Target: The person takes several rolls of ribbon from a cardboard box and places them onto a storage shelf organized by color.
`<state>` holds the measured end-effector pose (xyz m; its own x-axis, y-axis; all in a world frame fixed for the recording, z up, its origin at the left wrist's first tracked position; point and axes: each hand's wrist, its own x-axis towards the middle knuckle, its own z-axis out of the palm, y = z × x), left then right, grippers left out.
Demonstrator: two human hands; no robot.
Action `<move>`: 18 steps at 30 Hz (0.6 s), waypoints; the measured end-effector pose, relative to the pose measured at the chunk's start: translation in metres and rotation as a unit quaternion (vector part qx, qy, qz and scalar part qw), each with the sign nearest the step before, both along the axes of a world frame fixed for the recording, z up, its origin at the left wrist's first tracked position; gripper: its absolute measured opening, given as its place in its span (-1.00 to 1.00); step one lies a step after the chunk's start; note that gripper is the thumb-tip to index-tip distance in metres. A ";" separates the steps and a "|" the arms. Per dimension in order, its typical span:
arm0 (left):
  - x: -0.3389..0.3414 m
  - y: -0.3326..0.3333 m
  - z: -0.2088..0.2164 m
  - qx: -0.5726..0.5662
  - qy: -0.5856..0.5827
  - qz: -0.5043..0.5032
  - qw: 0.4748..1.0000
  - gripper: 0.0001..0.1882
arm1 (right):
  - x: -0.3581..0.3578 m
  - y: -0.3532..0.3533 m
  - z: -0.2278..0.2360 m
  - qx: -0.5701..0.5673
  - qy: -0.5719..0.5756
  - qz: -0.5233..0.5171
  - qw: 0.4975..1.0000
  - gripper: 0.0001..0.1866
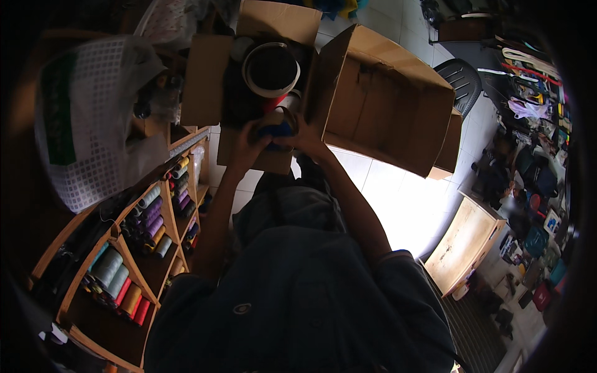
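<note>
While the person's left hand (249, 147) and right hand (308, 140) hold it from opposite sides, a round blue object with a pale brown ring-like edge (278, 130) sits between their curved fingers, at the near side of an open brown cardboard box (204, 79). The fingers are bent in against its flanks; shadow hides exactly where the tips press. It looks stiff and fairly light, perhaps smooth enough to slip, so a two-sided hold on the outer rim should suit it best. Just beyond the fingers, inside the box, lie a small red item (273, 104) and a round, white-rimmed piece with a dark centre (270, 92). Right of the fingers stands a second, larger open cardboard carton (392, 102). Well to their left, a wooden rack (136, 268) carries coloured thread cones (116, 281); far right is a black slatted chair (465, 82).
</note>
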<state>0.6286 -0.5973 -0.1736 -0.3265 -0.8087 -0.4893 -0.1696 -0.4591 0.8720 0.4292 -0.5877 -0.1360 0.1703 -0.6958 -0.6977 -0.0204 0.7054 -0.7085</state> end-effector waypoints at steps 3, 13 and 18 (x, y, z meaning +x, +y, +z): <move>-0.004 0.008 0.043 -0.001 0.017 0.013 1.000 -0.40 | -0.002 0.017 0.004 -0.071 -0.013 -0.048 0.996 0.01; -0.007 0.070 0.061 -0.053 0.134 0.036 0.989 -0.30 | -0.054 0.087 0.074 -0.127 -0.074 -0.110 0.983 -0.05; -0.033 0.100 0.090 -0.038 0.020 -0.077 0.996 -0.26 | -0.092 0.148 0.101 -0.196 -0.065 -0.151 0.967 -0.03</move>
